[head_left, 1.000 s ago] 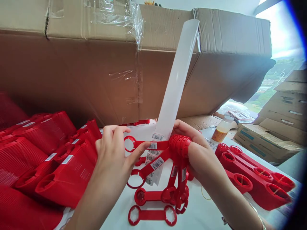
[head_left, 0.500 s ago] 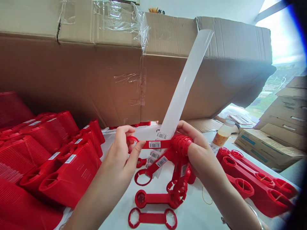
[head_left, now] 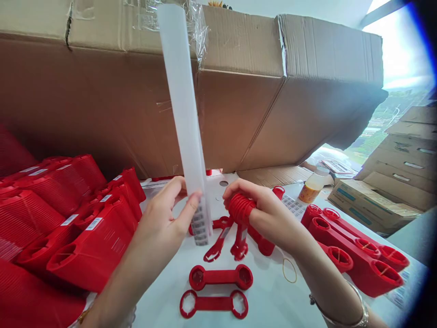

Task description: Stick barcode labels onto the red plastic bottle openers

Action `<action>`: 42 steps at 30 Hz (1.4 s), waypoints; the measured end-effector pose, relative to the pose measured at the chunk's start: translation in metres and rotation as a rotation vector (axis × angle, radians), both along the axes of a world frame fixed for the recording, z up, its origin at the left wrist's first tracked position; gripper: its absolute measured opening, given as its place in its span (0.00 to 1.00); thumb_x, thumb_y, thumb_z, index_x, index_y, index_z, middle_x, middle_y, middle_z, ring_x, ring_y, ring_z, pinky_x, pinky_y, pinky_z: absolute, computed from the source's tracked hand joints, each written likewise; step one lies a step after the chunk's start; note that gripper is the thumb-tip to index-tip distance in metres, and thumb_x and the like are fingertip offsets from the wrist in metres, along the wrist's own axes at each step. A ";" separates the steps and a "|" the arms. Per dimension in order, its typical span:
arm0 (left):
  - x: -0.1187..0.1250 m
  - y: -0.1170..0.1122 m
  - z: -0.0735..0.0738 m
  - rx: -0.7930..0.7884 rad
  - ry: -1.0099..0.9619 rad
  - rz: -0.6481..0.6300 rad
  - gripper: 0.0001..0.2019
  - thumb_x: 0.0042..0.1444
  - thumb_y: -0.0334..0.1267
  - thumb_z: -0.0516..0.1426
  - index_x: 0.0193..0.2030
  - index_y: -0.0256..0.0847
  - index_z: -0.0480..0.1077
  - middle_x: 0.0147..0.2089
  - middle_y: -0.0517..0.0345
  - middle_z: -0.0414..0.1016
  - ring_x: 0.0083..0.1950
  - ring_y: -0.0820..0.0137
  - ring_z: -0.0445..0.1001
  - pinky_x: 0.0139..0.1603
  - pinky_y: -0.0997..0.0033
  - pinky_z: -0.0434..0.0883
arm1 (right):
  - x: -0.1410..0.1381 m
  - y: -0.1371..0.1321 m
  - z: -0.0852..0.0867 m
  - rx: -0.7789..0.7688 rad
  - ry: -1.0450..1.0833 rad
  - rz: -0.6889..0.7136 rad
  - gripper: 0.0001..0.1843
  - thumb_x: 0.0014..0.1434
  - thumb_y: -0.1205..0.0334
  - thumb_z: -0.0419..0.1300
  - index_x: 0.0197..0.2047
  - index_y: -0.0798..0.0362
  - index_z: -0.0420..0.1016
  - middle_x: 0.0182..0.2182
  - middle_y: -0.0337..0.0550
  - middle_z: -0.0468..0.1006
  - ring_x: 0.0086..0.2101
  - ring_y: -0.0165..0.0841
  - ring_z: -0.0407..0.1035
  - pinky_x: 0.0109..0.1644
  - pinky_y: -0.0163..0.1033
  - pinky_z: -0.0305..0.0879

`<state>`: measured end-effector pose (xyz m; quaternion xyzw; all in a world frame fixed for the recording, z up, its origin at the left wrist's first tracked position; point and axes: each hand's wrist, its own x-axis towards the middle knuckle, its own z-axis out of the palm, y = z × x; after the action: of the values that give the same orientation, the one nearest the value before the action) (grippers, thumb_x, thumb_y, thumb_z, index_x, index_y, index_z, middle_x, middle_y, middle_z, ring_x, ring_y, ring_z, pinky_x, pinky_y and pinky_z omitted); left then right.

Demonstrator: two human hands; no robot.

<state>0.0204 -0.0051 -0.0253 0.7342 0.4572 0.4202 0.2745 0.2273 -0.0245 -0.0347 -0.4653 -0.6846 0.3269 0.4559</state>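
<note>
My left hand (head_left: 164, 214) pinches the lower end of a long translucent white backing strip (head_left: 180, 100), which stands nearly upright with several barcode labels (head_left: 201, 225) on its lower part. My right hand (head_left: 269, 214) grips a red ribbed plastic piece (head_left: 241, 209), and red arms (head_left: 221, 237) hang below it, partly hidden by my fingers. Flat on the white table below lie two red double-ended ring-shaped plastic pieces (head_left: 221, 277), the nearer one (head_left: 213, 304) having open rings. Neither hand touches these.
Stacked red ribbed plastic parts (head_left: 92, 246) fill the left side, and more red parts (head_left: 355, 259) lie at the right. A large cardboard box (head_left: 136, 105) stands behind. There are also a rubber band (head_left: 289, 270), a plastic bottle (head_left: 310, 189) and a label sheet (head_left: 293, 207).
The strip has swung from leaning right to nearly upright and moved left. My left hand no longer touches the red piece, and my right hand has shifted left with it.
</note>
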 end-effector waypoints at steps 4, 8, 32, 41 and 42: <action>-0.011 0.022 -0.010 0.053 0.451 0.099 0.14 0.73 0.47 0.45 0.38 0.45 0.62 0.41 0.56 0.75 0.40 0.63 0.73 0.38 0.63 0.66 | 0.016 0.007 0.001 0.157 -0.311 -0.182 0.18 0.49 0.80 0.49 0.34 0.49 0.72 0.34 0.37 0.77 0.35 0.34 0.68 0.37 0.39 0.61; -0.015 0.060 -0.044 -0.106 0.817 -0.058 0.12 0.69 0.38 0.50 0.32 0.42 0.64 0.31 0.58 0.70 0.30 0.67 0.66 0.33 0.65 0.62 | 0.029 0.012 0.003 0.156 -0.354 -0.120 0.21 0.49 0.81 0.50 0.36 0.49 0.76 0.38 0.37 0.78 0.38 0.34 0.71 0.39 0.39 0.64; 0.018 0.044 -0.051 -0.384 0.187 -0.841 0.40 0.54 0.53 0.69 0.70 0.50 0.61 0.66 0.53 0.70 0.69 0.58 0.66 0.70 0.59 0.64 | 0.028 0.012 0.005 -0.026 -0.052 0.206 0.10 0.58 0.74 0.60 0.39 0.50 0.77 0.37 0.37 0.80 0.37 0.32 0.74 0.39 0.36 0.74; 0.034 0.036 -0.062 -0.563 -0.070 -0.958 0.11 0.57 0.40 0.68 0.46 0.44 0.76 0.48 0.56 0.79 0.53 0.64 0.76 0.58 0.62 0.72 | 0.028 0.009 0.007 0.057 -0.028 0.248 0.13 0.55 0.77 0.58 0.35 0.50 0.78 0.38 0.38 0.76 0.39 0.31 0.71 0.39 0.35 0.70; 0.034 0.036 -0.061 -0.582 -0.079 -0.961 0.13 0.57 0.41 0.69 0.46 0.43 0.75 0.47 0.57 0.79 0.52 0.65 0.76 0.57 0.62 0.72 | 0.028 0.009 0.007 0.059 -0.003 0.245 0.12 0.55 0.77 0.59 0.35 0.50 0.77 0.38 0.39 0.75 0.39 0.31 0.71 0.38 0.35 0.69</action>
<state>0.0547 0.0306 -0.0867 0.7376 0.1580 0.1318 0.6432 0.2552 -0.0153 -0.0278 -0.3652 -0.7464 0.3593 0.4248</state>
